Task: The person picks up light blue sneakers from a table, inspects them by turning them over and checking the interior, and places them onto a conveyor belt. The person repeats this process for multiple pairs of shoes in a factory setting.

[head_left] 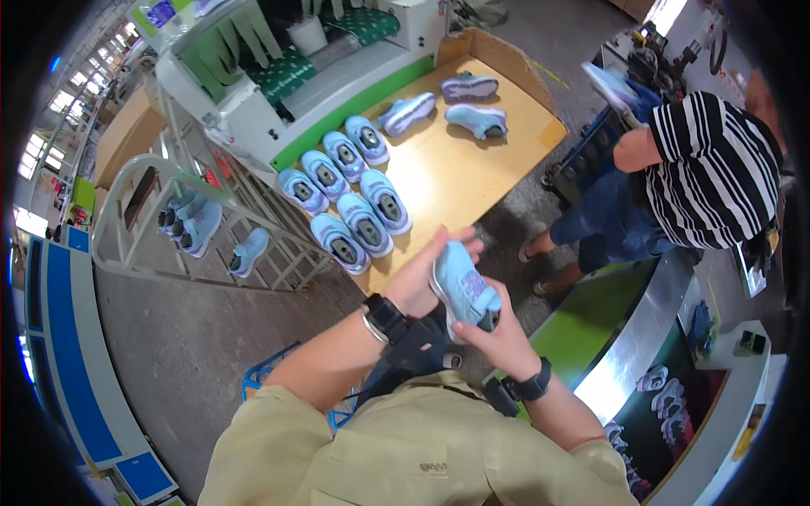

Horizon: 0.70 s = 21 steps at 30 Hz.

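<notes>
A light-blue sneaker (463,282) with a lavender patch and a pale sole is held up in front of my body, toe pointing away. My right hand (504,337) is closed round its heel end, thumb along the near side. Dark material shows in the shoe's opening. My left hand (419,277) lies along the sole side near the toe, its fingers stretched out and partly hidden behind the shoe. Just beyond, matching sneakers (364,226) stand in two rows on a tan tabletop (472,179).
More sneakers (477,121) lie at the table's far end beside a cardboard panel (506,63). A conveyor machine (337,93) adjoins the table. Left stands a metal rack (152,244) with shoes. A person in a striped shirt (713,169) works at right, near a green-edged conveyor (582,325).
</notes>
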Each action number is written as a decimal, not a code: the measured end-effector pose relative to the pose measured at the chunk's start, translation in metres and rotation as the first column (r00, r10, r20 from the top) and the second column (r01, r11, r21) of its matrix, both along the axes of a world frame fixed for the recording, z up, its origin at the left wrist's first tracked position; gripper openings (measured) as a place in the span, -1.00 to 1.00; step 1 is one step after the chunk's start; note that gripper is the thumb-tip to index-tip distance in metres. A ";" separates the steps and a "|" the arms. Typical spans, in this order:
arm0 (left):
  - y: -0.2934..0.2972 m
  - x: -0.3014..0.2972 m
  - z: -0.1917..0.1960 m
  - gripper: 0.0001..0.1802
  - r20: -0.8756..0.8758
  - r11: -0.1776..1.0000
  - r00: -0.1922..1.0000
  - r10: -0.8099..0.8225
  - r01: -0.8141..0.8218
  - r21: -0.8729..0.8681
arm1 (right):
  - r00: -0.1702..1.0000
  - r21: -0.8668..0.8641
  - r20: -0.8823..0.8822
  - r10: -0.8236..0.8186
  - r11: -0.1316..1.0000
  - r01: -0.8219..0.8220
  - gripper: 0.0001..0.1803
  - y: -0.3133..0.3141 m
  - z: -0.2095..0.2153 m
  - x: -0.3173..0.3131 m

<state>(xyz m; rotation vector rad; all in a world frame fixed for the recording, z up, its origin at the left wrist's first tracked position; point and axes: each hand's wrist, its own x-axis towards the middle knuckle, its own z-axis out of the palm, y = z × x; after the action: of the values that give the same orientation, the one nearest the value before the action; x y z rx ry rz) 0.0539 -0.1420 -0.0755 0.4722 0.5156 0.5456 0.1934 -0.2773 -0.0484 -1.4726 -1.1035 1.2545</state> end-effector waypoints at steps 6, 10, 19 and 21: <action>0.044 0.014 0.008 -0.15 0.167 0.999 0.985 -0.039 0.037 0.015 | 1.000 0.020 0.007 0.002 1.000 -0.003 -0.11 0.042 0.009 0.016; 0.066 0.026 0.027 -0.37 -0.075 0.973 0.997 0.021 -0.003 0.230 | 0.991 0.078 0.126 0.040 0.996 -0.050 -0.10 0.074 0.013 0.025; 0.123 0.029 0.031 -0.37 -0.186 0.869 0.975 0.125 -0.017 0.495 | 0.994 0.054 0.061 0.087 0.994 -0.091 -0.12 0.139 0.020 0.038; 0.138 0.028 0.038 -0.27 -0.122 0.844 0.990 0.072 0.005 0.537 | 0.997 0.068 -0.015 0.078 0.995 -0.077 -0.13 0.148 0.016 0.042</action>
<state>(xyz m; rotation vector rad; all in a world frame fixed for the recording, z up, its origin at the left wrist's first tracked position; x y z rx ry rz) 0.0823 -0.0040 -0.0372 1.0477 0.4999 0.6967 0.2353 -0.1289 -0.0322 -1.3771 -1.1902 1.2690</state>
